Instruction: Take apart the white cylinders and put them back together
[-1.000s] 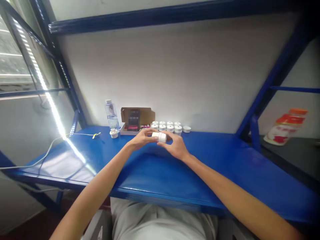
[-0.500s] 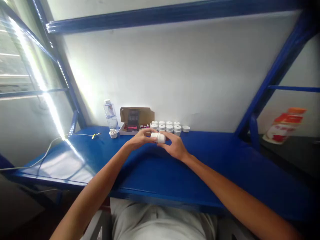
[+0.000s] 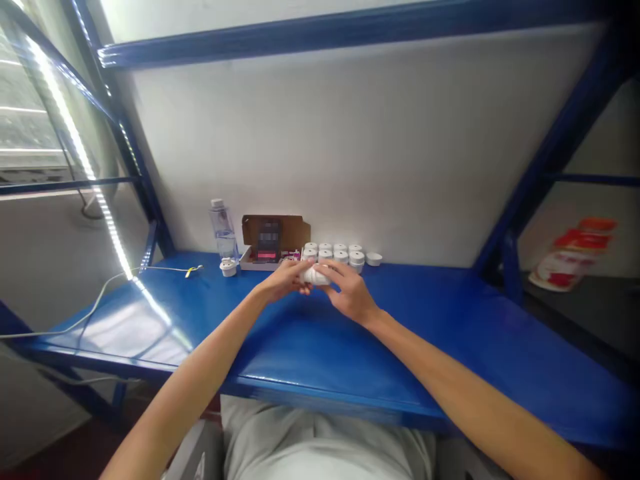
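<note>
While left hand (image 3: 286,280) grips white cylinder (image 3: 317,275), right hand (image 3: 350,293) clasps its other end.

A white container (image 3: 315,275) is held by the left hand (image 3: 285,280) and the right hand (image 3: 351,291) above a blue table (image 3: 320,347). At the far side, white jars (image 3: 341,256) are set in rows, an open box (image 3: 293,230) and bottle (image 3: 224,233) to their left.

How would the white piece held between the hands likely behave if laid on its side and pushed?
It would probably roll, since the white piece has a rounded body and the blue table looks glossy. It seems stiff: no dent shows between the left hand and right hand. Probably light, too, being small beside the fingers.
</note>
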{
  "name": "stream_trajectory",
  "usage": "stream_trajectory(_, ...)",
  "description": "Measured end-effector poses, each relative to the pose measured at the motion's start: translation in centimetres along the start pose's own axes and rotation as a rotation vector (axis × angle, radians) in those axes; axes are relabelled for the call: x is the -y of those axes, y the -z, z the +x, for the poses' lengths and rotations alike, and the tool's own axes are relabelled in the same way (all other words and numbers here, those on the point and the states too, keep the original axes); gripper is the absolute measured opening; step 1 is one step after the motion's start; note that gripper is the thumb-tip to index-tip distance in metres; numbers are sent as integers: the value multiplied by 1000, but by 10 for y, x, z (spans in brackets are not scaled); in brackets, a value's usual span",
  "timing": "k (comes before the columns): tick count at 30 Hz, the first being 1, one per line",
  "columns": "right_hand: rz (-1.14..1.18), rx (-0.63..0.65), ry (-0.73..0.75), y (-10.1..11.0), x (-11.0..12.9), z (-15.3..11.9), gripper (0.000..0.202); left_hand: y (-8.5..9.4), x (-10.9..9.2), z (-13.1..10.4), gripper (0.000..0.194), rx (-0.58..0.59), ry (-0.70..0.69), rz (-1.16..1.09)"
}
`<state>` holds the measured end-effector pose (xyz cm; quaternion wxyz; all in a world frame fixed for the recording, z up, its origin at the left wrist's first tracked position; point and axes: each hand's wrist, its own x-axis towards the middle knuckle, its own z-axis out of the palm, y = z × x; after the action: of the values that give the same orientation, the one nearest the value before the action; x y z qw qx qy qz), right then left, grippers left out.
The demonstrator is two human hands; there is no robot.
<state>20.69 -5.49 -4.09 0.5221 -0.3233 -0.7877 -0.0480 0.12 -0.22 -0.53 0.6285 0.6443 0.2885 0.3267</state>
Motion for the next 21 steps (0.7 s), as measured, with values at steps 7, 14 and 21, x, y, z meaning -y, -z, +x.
stream_trajectory(7,-1,33,-85,0,-4,-2,39,-1,1,-1,47,22,-95,4)
stream_trajectory(14,-25,18,-227,-1,-2,-2,41,-3,0,-1,42,43,-131,13)
stream_trajectory(21,-43,36,73,1,-5,-1,35,0,2,1,46,26,-27,-23)
